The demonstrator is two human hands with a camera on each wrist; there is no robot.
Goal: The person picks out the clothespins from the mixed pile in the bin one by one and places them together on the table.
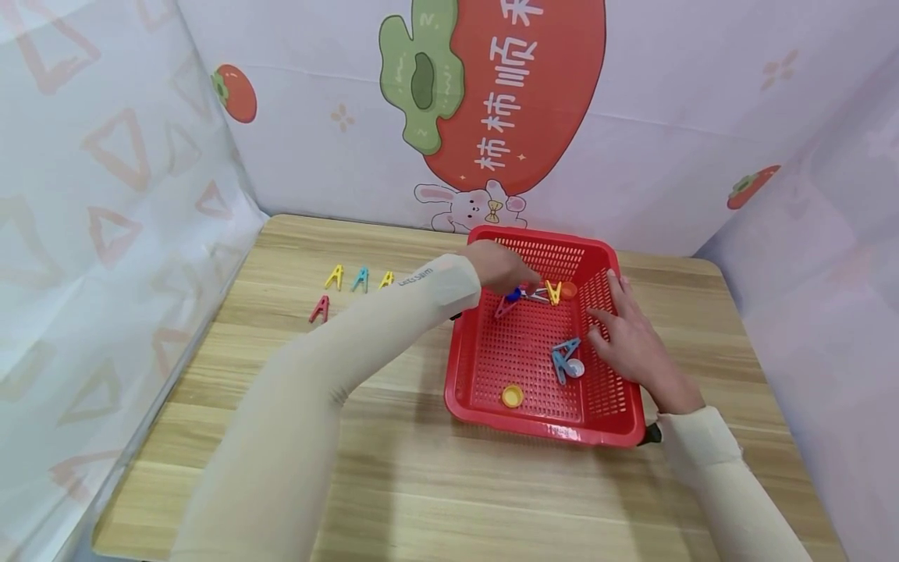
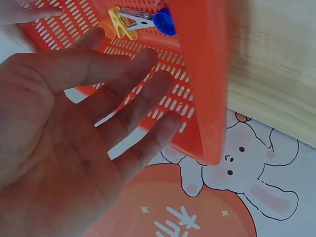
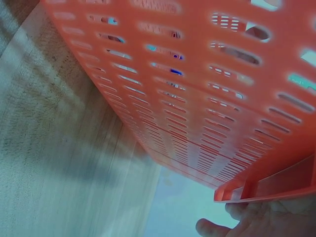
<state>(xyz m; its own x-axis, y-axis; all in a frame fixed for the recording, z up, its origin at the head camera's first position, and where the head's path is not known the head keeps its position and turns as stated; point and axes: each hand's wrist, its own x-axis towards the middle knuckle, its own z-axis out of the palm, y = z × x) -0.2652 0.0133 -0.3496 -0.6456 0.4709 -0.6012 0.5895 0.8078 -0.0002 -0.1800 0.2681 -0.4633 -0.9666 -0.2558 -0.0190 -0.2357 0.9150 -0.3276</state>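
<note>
A red plastic basket (image 1: 523, 429) stands on the table. My left hand (image 1: 500, 267) reaches in over its far left side, palm toward the camera in the left wrist view, fingers spread and loosely bent. Near those fingers lie a blue cap (image 2: 164, 21), a metal clip (image 2: 137, 18) and a yellow clothespin (image 2: 120, 23). My right hand (image 1: 635, 343) rests at the basket's right rim, some fingers along it and others reaching inside. Below it are blue clothespins (image 1: 559, 365) and a white cap (image 1: 575, 368). A pink clothespin (image 1: 504, 307) lies near the left hand.
On the table's left lie a yellow clothespin (image 1: 335, 277), a teal clothespin (image 1: 360, 279), another yellow clothespin (image 1: 386, 279) and a red clothespin (image 1: 319, 309). Inside the basket are a yellow cap (image 1: 513, 396) and an orange cap (image 1: 569, 290). A printed cloth (image 1: 316, 156) hangs behind.
</note>
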